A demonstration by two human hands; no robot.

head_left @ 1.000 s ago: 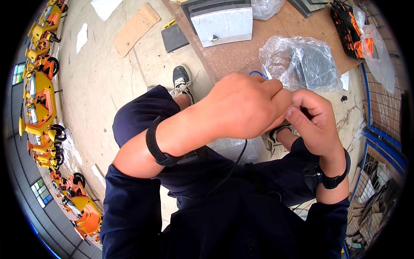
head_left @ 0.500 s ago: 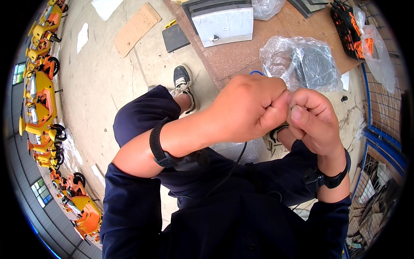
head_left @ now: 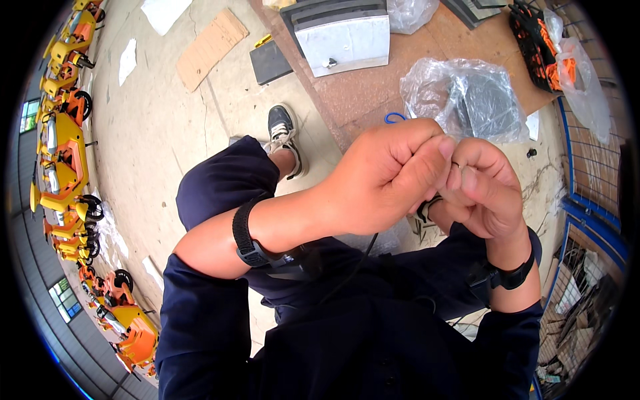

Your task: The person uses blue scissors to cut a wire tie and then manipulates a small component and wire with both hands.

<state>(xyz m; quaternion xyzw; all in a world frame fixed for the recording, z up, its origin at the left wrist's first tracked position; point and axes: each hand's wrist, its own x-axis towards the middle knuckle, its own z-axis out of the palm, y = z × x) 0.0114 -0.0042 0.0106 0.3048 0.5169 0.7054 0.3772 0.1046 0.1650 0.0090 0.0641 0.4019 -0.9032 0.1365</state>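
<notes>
The brown worktop [head_left: 353, 97] carries a grey box with a silver front panel [head_left: 347, 43], dark flat plates [head_left: 470, 12], a blue loop [head_left: 395, 119] and a clear plastic bag [head_left: 433, 90] containing a dark flat item. The worktop's height appears low but is unclear. The concrete floor [head_left: 160, 140] bears a cardboard piece [head_left: 212, 50], a dark slab [head_left: 271, 63] and white sheets [head_left: 127, 61].

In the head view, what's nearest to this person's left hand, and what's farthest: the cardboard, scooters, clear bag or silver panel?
From the left hand, nearest first, as the head view shows:
1. Clear bag: just beyond the hand.
2. Silver panel: farther up, slightly left.
3. Cardboard: upper left, on the floor.
4. Scooters: along the far left.
</notes>
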